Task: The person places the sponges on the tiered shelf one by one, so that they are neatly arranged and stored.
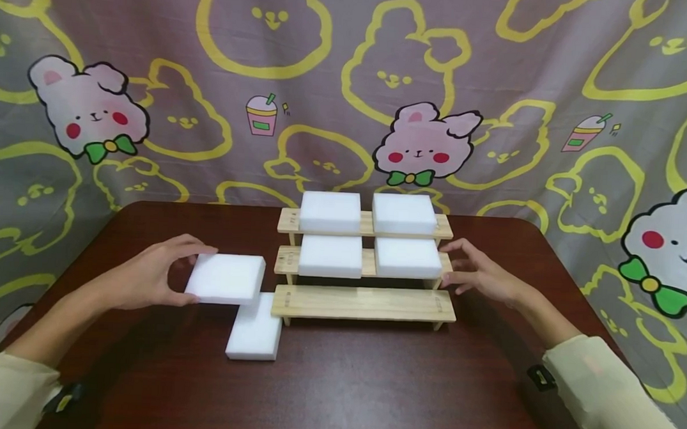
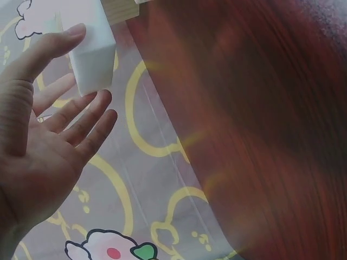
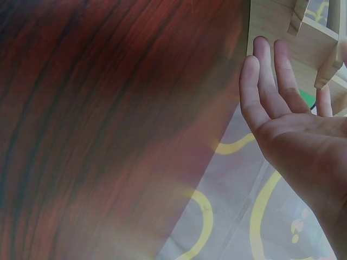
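Note:
My left hand (image 1: 151,273) grips a white foam block (image 1: 228,278) by its left end, thumb at the near side and fingers at the far side. Below it, a second white foam block (image 1: 254,335) lies on the table, partly hidden by the held one. To their right stands a three-step wooden rack (image 1: 362,303). With thumb and index finger my right hand (image 1: 485,275) holds the right end of the rack's middle step; its other fingers extend loosely under the rack in the right wrist view.
Two white foam blocks sit on the rack's top step, a left one (image 1: 329,211) and a right one (image 1: 404,212). Two more, a left block (image 1: 331,255) and a right block (image 1: 407,257), rest on the middle step. Behind the dark brown table (image 1: 370,388) hangs a patterned curtain (image 1: 338,67).

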Demonstrator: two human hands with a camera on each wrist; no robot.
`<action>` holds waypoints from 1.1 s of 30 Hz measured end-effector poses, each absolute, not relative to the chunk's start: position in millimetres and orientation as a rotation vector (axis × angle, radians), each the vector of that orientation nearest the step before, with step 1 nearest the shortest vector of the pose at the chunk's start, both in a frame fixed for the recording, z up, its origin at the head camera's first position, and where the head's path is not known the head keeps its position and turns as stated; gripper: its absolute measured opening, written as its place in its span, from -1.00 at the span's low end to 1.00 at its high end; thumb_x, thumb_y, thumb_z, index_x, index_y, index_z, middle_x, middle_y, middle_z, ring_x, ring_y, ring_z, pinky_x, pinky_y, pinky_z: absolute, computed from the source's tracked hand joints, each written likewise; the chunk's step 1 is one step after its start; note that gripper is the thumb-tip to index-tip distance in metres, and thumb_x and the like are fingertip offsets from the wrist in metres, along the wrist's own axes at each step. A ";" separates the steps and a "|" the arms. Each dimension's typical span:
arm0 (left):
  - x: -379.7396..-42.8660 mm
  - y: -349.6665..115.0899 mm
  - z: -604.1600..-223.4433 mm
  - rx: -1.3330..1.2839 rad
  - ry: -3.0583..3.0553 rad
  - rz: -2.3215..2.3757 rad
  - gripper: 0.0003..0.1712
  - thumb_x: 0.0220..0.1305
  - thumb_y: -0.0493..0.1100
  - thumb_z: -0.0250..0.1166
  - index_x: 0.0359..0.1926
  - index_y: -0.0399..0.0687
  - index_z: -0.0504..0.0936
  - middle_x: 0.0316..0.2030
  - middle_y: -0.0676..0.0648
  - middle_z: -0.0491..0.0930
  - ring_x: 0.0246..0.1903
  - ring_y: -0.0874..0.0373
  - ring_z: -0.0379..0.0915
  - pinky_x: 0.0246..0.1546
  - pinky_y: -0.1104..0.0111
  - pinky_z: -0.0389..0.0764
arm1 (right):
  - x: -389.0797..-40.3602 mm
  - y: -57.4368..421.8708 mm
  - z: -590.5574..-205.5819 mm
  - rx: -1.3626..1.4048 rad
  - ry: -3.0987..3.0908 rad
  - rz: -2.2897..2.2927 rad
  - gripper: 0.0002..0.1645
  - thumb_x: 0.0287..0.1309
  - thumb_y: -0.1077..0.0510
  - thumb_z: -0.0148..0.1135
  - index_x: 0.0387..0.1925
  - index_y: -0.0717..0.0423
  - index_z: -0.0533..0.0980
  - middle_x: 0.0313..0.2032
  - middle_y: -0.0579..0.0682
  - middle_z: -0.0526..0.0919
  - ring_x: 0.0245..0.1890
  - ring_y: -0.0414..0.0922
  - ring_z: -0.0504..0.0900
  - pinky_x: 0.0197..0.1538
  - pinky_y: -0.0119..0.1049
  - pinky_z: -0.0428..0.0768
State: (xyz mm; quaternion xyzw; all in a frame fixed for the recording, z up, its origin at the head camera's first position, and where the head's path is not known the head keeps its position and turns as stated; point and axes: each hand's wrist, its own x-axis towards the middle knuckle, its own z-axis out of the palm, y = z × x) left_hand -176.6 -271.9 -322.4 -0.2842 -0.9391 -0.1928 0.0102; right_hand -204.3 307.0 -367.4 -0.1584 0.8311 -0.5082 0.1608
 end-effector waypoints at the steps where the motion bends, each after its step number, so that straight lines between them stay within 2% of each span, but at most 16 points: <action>1: -176.2 -270.7 -322.0 -0.889 -2.931 -0.598 -0.07 -0.19 -0.11 0.77 0.25 -0.23 0.58 0.10 -0.20 0.55 -0.06 -0.04 0.48 -0.11 0.08 0.65 | -204.4 307.1 -367.6 -0.454 2.375 -1.452 -0.33 0.39 0.21 0.27 0.34 0.24 0.13 0.07 0.34 0.55 -0.07 0.06 0.71 -0.10 -0.05 0.68; 5: -174.9 -266.9 -321.3 -0.895 -2.924 -0.609 -0.07 -0.19 -0.14 0.76 0.24 -0.28 0.56 0.13 -0.23 0.52 -0.04 -0.10 0.49 -0.06 -0.01 0.68 | -204.2 307.2 -368.7 -0.464 2.379 -1.453 -0.34 0.40 0.22 0.26 0.33 0.26 0.14 0.07 0.34 0.56 -0.08 0.04 0.71 -0.10 -0.05 0.68; 16: -172.3 -260.4 -319.2 -0.907 -2.938 -0.646 -0.11 -0.20 -0.10 0.76 0.18 -0.25 0.57 0.14 -0.23 0.50 0.01 -0.14 0.48 0.02 -0.12 0.63 | -204.0 306.5 -367.9 -0.474 2.380 -1.450 -0.34 0.40 0.22 0.25 0.34 0.27 0.13 0.09 0.37 0.54 -0.08 0.03 0.71 -0.10 -0.04 0.68; 22: -171.2 -258.9 -317.8 -0.922 -2.975 -0.675 -0.13 -0.19 -0.03 0.76 0.17 -0.19 0.59 0.08 -0.16 0.54 -0.03 -0.05 0.48 -0.01 -0.06 0.64 | -204.2 306.7 -368.0 -0.475 2.378 -1.453 -0.34 0.39 0.22 0.25 0.34 0.27 0.13 0.08 0.36 0.54 -0.08 0.02 0.71 -0.11 -0.04 0.68; 33: -169.4 -253.1 -315.5 -0.987 -3.037 -0.727 -0.16 -0.15 0.04 0.74 0.17 -0.13 0.63 -0.03 0.00 0.55 -0.09 0.08 0.45 -0.09 0.19 0.62 | -204.2 307.0 -368.2 -0.466 2.373 -1.459 -0.33 0.39 0.21 0.26 0.34 0.25 0.13 0.09 0.35 0.53 -0.08 0.03 0.70 -0.10 -0.04 0.67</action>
